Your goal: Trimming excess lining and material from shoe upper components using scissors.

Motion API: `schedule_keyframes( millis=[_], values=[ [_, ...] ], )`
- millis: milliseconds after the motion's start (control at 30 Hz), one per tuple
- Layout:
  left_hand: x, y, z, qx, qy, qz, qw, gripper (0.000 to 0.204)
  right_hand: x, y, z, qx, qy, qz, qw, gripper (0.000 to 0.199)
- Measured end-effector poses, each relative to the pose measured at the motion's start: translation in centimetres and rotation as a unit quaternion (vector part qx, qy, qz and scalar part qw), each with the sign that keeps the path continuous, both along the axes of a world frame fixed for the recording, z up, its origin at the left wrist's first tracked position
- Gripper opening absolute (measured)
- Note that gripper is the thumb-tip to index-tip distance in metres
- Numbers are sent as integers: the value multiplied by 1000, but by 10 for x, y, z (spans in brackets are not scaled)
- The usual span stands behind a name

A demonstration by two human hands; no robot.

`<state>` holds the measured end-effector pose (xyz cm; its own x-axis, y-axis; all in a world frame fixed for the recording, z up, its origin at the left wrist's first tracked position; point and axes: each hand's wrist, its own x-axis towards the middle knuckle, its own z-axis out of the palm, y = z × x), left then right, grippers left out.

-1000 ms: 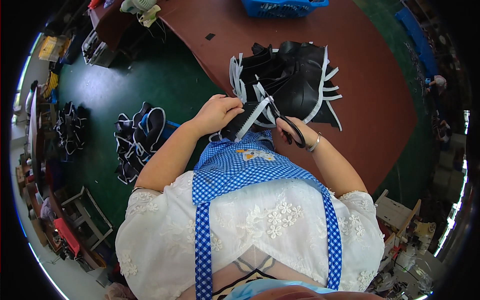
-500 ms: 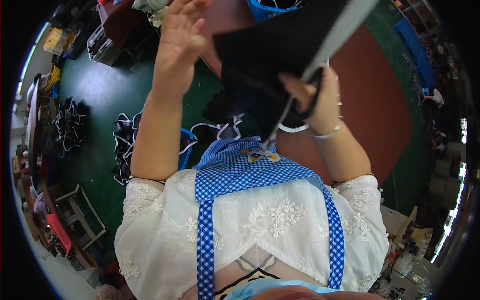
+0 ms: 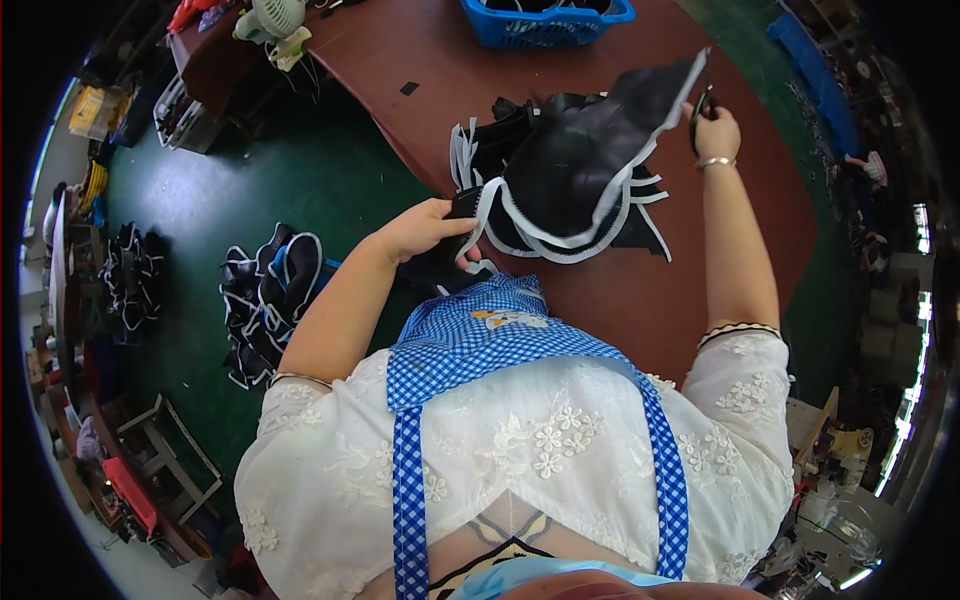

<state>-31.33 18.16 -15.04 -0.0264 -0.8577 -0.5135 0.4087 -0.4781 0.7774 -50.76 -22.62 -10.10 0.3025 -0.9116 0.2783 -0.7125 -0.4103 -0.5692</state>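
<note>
My left hand (image 3: 420, 232) is closed on the near-left end of a black sheet piece with white edging (image 3: 585, 150). The piece stretches up and to the right over the table, its pointed far end raised. My right hand (image 3: 718, 138) is closed round a pair of black-handled scissors (image 3: 703, 105), close to that pointed end. Whether its fingers also touch the piece cannot be made out. Under the held piece lie more black pieces with white edging (image 3: 640, 235), partly hidden.
The reddish-brown table (image 3: 750, 230) has a blue basket (image 3: 548, 28) at its far side. A small fan (image 3: 272, 18) stands far left. Heaps of white-edged black pieces (image 3: 262, 300) lie lower left, beside the table, and further left on the green floor (image 3: 215, 210).
The black piece has come down from close before me to the table. My left hand has lowered and taken hold of its end; my right hand has moved outward with the scissors.
</note>
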Motion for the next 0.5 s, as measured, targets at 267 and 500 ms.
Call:
schedule_keyframes(
  millis=[267, 500],
  values=[
    [11, 1, 13, 66, -117, -19, 991, 17, -18, 213, -12, 541, 62, 420, 726, 39],
    [23, 8, 24, 46, -146, -22, 988, 16, -10, 232, -10, 698, 90, 435, 562, 56]
  ],
)
